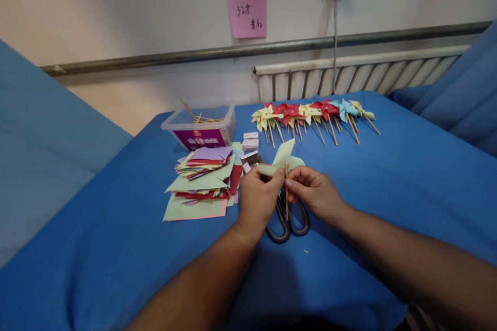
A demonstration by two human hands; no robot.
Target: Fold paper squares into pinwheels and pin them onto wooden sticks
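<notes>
A pale green paper pinwheel (283, 154) is held up over the middle of the table, with a thin wooden stick (287, 201) running down behind my fingers. My left hand (259, 194) pinches the pinwheel and the stick's upper end between thumb and fingers. From the other side my right hand (313, 190) is closed, its thumb and fingertips on the stick just below the paper. Where the stick meets the pinwheel is partly hidden by my fingers. Below the hands lies a pair of scissors (280, 232) with dark handles; its blades are mostly hidden.
Stacked coloured paper (198, 183) lies left of my hands. Behind it stands a clear plastic box (229, 126) holding wooden sticks. Small white boxes (250, 140) sit beside the paper. Finished-looking pinwheels (310, 112) line the back of the blue-covered table (419, 176), near a radiator (361, 75).
</notes>
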